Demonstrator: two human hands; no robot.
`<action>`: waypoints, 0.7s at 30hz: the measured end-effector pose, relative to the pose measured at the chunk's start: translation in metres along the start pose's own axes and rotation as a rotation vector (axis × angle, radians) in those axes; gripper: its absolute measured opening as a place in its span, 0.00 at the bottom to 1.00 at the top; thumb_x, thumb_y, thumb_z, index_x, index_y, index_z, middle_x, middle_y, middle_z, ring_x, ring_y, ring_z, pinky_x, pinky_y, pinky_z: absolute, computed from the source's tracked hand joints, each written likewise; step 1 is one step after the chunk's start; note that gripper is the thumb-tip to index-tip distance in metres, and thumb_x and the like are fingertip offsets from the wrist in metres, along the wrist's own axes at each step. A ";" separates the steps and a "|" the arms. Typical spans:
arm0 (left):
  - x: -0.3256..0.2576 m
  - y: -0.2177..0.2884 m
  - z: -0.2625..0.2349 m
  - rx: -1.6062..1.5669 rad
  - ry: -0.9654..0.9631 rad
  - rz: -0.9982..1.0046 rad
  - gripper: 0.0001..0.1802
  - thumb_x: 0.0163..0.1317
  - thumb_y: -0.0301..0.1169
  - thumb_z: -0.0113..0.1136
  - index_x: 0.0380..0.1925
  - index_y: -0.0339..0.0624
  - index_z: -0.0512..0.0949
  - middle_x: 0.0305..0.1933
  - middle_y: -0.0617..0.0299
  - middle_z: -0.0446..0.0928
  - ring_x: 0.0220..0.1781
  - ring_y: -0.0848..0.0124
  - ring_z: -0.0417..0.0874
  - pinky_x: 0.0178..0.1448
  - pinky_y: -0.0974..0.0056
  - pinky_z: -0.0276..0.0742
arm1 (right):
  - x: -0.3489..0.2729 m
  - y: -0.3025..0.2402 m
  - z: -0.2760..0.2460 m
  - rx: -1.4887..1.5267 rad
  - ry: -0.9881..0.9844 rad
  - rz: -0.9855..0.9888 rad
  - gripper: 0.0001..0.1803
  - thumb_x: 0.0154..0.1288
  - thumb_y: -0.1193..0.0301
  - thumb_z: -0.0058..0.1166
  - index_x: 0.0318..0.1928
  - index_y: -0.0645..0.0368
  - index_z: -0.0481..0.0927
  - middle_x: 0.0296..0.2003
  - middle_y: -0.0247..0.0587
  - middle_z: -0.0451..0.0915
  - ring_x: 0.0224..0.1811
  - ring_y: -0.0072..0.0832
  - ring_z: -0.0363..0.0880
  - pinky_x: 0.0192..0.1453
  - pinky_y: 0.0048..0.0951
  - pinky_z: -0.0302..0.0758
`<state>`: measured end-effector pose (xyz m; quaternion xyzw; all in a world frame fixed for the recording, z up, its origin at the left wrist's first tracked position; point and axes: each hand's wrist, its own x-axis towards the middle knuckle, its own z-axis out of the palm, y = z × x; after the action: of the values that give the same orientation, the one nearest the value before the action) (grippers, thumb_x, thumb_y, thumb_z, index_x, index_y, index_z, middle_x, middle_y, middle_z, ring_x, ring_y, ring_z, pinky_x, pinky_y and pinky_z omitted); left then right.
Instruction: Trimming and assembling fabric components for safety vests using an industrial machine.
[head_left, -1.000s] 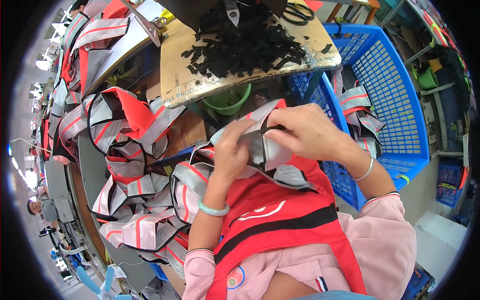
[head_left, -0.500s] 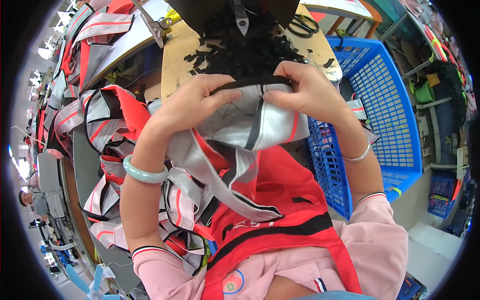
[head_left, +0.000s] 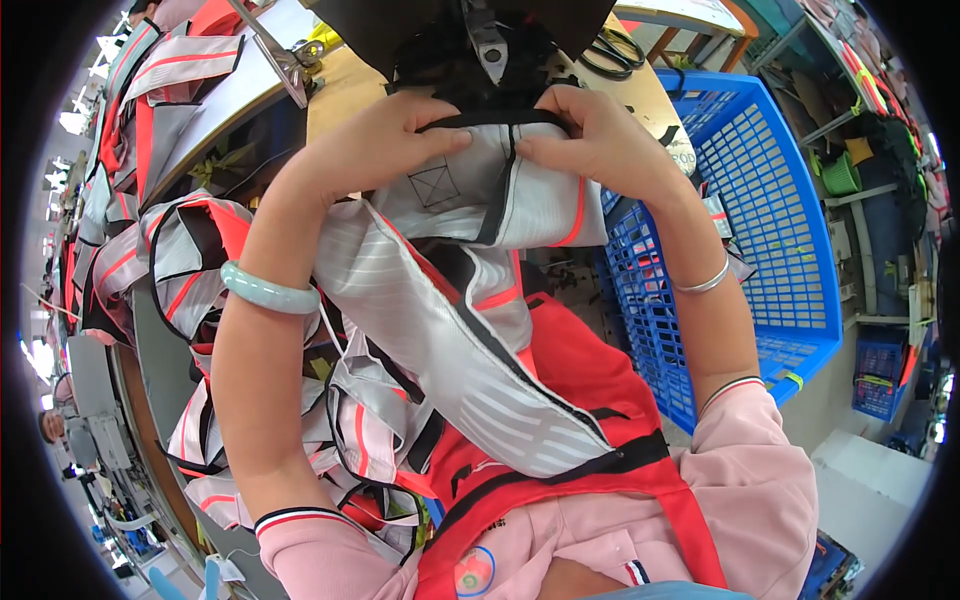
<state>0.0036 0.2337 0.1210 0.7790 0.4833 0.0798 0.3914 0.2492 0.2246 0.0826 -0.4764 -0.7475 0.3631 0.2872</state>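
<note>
Grey vest piece (head_left: pixel 470 300) pinched between left hand (head_left: pixel 385 140) and right hand (head_left: pixel 600 135) — both closed on black top edge

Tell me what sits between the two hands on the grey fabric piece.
Head view: between left hand and right hand, the grey fabric piece shows a black seam strip.

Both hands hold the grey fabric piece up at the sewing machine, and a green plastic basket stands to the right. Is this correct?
Not quite: the head view shows the basket is blue, not green. The rest is right: left hand and right hand hold the grey fabric piece at the sewing machine.
</note>
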 end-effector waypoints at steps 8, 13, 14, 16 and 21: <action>0.018 -0.023 -0.011 -0.070 0.023 0.023 0.21 0.64 0.45 0.58 0.41 0.35 0.79 0.26 0.69 0.72 0.29 0.81 0.67 0.32 0.71 0.64 | 0.023 0.004 -0.005 0.023 -0.041 -0.060 0.24 0.56 0.60 0.64 0.45 0.68 0.79 0.30 0.34 0.77 0.33 0.17 0.73 0.37 0.20 0.70; 0.019 -0.026 -0.016 -0.053 0.036 -0.010 0.23 0.64 0.46 0.59 0.43 0.34 0.79 0.28 0.69 0.74 0.30 0.82 0.69 0.34 0.72 0.66 | 0.030 0.003 -0.008 0.028 -0.042 -0.079 0.24 0.56 0.59 0.64 0.45 0.69 0.79 0.31 0.35 0.78 0.34 0.17 0.73 0.38 0.20 0.71; 0.019 -0.024 -0.014 -0.095 0.071 0.014 0.24 0.63 0.46 0.60 0.45 0.32 0.79 0.30 0.68 0.76 0.32 0.81 0.71 0.37 0.72 0.68 | 0.028 0.001 -0.009 0.012 -0.031 -0.083 0.25 0.56 0.59 0.64 0.45 0.68 0.79 0.31 0.35 0.78 0.34 0.17 0.74 0.39 0.21 0.71; 0.018 -0.021 -0.016 -0.135 0.104 0.036 0.26 0.63 0.45 0.60 0.47 0.30 0.79 0.32 0.67 0.78 0.34 0.81 0.74 0.40 0.73 0.71 | 0.030 0.003 -0.009 0.022 -0.022 -0.090 0.25 0.56 0.58 0.64 0.45 0.68 0.79 0.32 0.34 0.78 0.35 0.17 0.74 0.39 0.21 0.71; 0.011 -0.009 -0.022 -0.057 0.146 -0.090 0.24 0.63 0.41 0.61 0.49 0.29 0.78 0.37 0.66 0.82 0.38 0.80 0.78 0.46 0.73 0.74 | 0.034 0.006 -0.013 0.076 -0.019 -0.083 0.24 0.57 0.59 0.64 0.44 0.67 0.78 0.32 0.32 0.78 0.36 0.16 0.74 0.40 0.21 0.71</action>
<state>-0.0076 0.2560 0.1270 0.7372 0.5426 0.1324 0.3803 0.2495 0.2607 0.0884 -0.4303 -0.7550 0.3836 0.3126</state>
